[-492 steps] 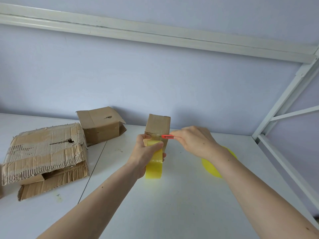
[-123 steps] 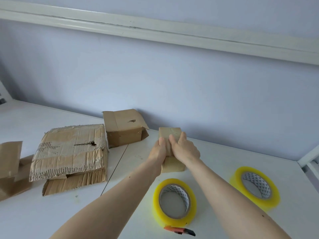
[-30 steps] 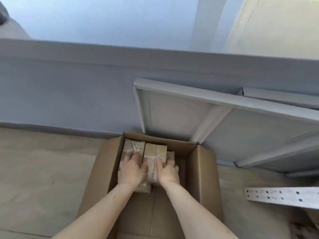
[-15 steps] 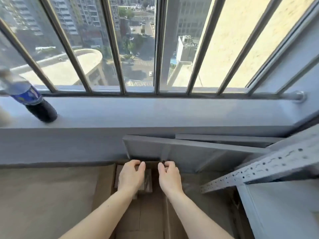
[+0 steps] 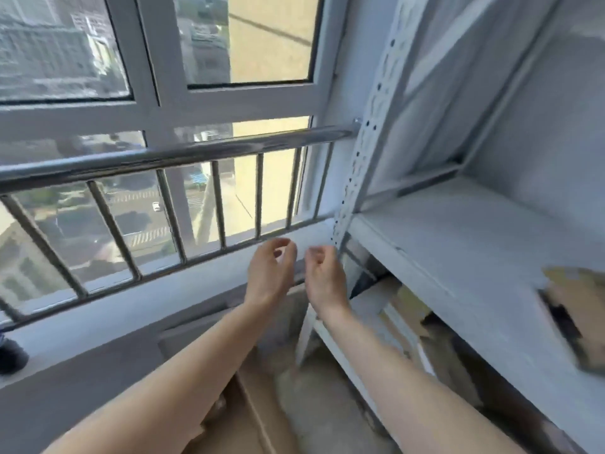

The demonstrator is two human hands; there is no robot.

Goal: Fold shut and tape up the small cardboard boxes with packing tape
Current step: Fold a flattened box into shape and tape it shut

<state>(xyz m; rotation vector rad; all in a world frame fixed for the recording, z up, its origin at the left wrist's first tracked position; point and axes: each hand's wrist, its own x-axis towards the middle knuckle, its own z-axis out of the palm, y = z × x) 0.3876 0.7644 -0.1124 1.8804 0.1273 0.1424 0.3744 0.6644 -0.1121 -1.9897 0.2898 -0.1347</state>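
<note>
Cardboard boxes no longer sit under the hands as they did a moment ago: a brown cardboard box (image 5: 242,417) shows only as a blurred edge at the bottom centre of the frame, between the forearms. The left hand (image 5: 269,273) and right hand (image 5: 324,276) hang in mid-frame with loosely curled fingers, holding nothing. Torn cardboard (image 5: 579,319) lies on the white shelf (image 5: 458,244) at right. The view has swung up to the window railing (image 5: 170,155).

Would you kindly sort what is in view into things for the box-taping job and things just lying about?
For the job:
- left hand, empty
- right hand, empty
- cardboard box on the shelf

Lying about:
- window railing
- dark object on the sill
</note>
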